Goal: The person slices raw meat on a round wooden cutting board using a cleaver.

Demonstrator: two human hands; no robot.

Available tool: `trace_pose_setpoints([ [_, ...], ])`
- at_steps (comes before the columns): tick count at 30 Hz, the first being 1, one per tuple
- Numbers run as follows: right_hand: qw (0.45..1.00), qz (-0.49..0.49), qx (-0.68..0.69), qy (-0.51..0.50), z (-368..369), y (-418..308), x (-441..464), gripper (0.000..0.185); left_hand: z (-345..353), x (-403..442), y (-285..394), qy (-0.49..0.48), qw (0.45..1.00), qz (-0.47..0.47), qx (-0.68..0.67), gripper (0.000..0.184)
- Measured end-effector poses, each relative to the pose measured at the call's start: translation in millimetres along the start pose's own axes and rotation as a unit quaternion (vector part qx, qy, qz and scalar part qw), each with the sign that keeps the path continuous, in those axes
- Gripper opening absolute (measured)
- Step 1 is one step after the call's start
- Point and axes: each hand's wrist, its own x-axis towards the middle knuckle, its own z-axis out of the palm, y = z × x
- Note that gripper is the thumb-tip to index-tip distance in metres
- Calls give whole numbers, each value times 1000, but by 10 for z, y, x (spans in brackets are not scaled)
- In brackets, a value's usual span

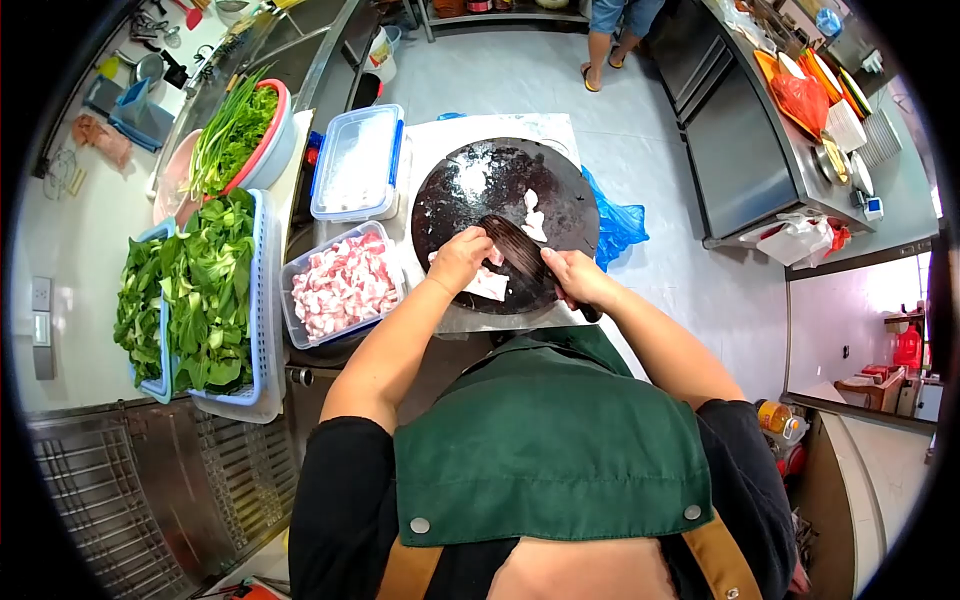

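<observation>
A round dark chopping board lies in front of me. My right hand is wrapped round the handle of a dark-bladed cleaver, whose blade slants across the board to the left. Against the blade's left side, my left hand has its fingers curled over a piece of pale pink meat; its fingertips partly cover the meat. White scraps of fat rest beyond the cleaver. Left of the board stands a clear plastic box of chopped meat.
Behind the meat box is a lidded clear container. Farther left are blue baskets of leafy greens and a basin of green onions and herbs. A blue plastic bag hangs at the board's right. Another person's legs show at the back.
</observation>
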Motion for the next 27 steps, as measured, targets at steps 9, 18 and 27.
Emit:
trace_pose_setpoints([
  [9,998,-45,-42,11,211,-2,156,56,-3,-40,-7,3,999,-19,-30,13],
  [18,989,-62,-117,59,347,85,115,53,17,-47,2,9,1000,-16,-11,17],
  [27,999,-30,-19,32,309,-26,836,54,-48,-57,33,-16,999,35,-5,9],
])
